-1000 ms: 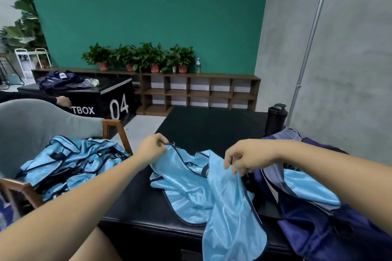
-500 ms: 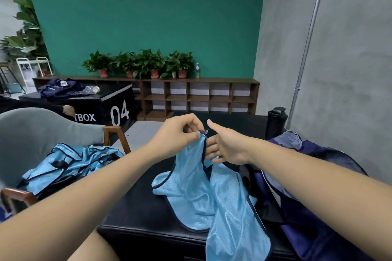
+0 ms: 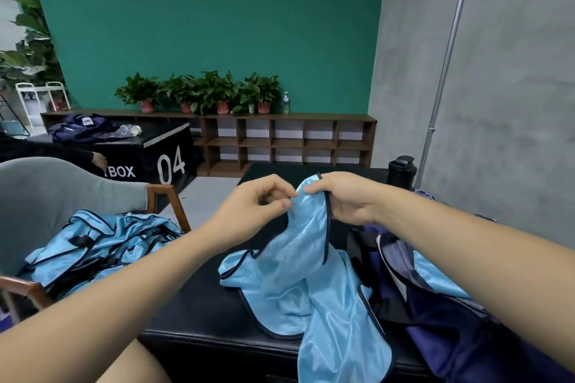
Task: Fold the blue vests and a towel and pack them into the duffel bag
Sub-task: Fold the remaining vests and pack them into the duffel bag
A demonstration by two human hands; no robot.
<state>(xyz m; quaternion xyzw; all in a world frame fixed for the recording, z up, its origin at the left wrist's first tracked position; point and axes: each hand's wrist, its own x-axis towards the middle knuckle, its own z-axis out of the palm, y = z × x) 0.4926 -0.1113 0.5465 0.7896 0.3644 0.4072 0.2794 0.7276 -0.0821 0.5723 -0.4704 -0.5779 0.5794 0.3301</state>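
Blue shiny fabric is what both hands are busy with: one vest (image 3: 298, 274) is lifted by its top edge above the black surface (image 3: 199, 308). Its lower part trails across that surface and hangs over the near edge. The left hand (image 3: 264, 208) pinches the top of the cloth between thumb and curled fingers. The right hand (image 3: 348, 199), close beside it, is clamped on the dark-trimmed edge. With the hands so near each other, it looks as though two matching edges or shoulder straps are being brought together to line up a fold. Lifting the vest probably lets the slippery cloth hang straight.

The navy duffel bag (image 3: 441, 320) lies open just right of the vest, within easy reach for packing, and some light blue fabric (image 3: 435, 280) already shows inside it. A pile of vests (image 3: 99, 246) waits on the grey chair (image 3: 46, 190) to the left, apart from the work in hand.

Much is hard to read. The right forearm covers part of the bag's opening, and its far end runs out of view. Which part of the vest each hand grips is lost in the folds. No towel can be picked out anywhere. A black bottle (image 3: 401, 171) stands at the far edge.
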